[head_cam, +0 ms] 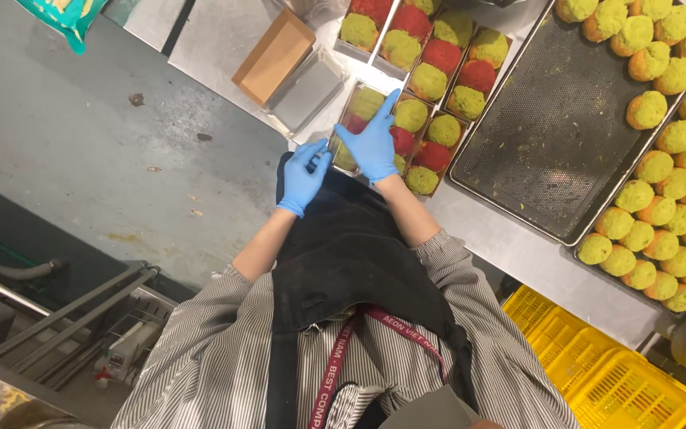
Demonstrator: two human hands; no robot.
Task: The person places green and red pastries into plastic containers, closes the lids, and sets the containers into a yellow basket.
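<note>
Here, the right hand presses flat, fingers apart, steadying the lidded pastry box; the left hand pinches its near corner.

A stainless steel worktable runs slantwise through the room and takes the light evenly. To its left lies a grey concrete floor, scuffed and dotted with crumbs and small stains. Farther from the table, at the lower left, stands a metal rack of tubes with a dark gap behind it. Below the table's near edge sit yellow plastic crates with slotted walls. At the table's far end, by the upper left corner, a teal packet hangs over the floor.
</note>
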